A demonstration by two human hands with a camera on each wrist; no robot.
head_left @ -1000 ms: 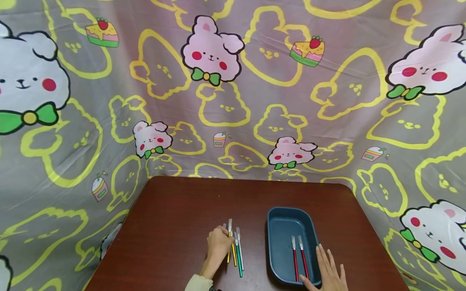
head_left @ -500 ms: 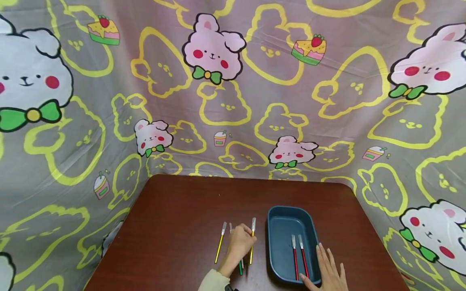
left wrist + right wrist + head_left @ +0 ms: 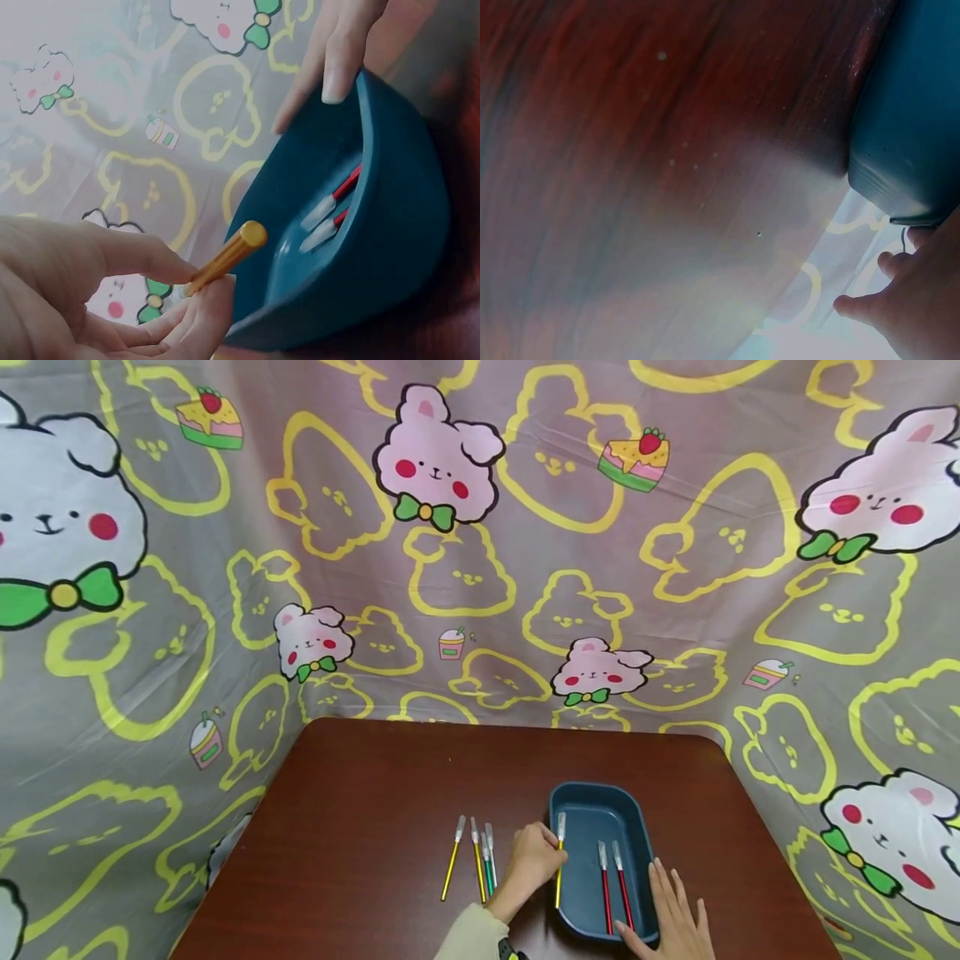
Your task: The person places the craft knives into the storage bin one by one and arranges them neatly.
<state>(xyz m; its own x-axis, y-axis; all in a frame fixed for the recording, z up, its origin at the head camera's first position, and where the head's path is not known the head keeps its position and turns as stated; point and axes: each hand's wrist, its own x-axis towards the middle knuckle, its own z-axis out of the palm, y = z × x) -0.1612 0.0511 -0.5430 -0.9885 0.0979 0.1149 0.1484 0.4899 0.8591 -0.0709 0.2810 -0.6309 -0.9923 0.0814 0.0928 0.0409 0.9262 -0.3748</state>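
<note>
My left hand point(image 3: 536, 858) pinches a yellow craft knife point(image 3: 560, 872) with a translucent cap, above the left rim of a dark blue tray point(image 3: 596, 802). In the left wrist view thumb and fingers hold the yellow handle point(image 3: 229, 259), its end towards the camera. Two red craft knives point(image 3: 606, 893) lie side by side inside the tray, caps pointing away. My right hand point(image 3: 678, 918) rests on the tray's right wall with fingers extended. The right wrist view has this hand point(image 3: 922, 292) beside the tray's outer wall point(image 3: 911, 112).
Left of the tray, two yellow craft knives point(image 3: 452, 860), a green one point(image 3: 488, 870) and a silver one point(image 3: 491, 843) lie on the brown table point(image 3: 375, 827). My left forearm partly covers them. A patterned cloth point(image 3: 465, 568) hangs behind and at both sides.
My left hand has picked a yellow craft knife from the group on the table and carried it right to the tray. The right hand stays at the tray's right side.
</note>
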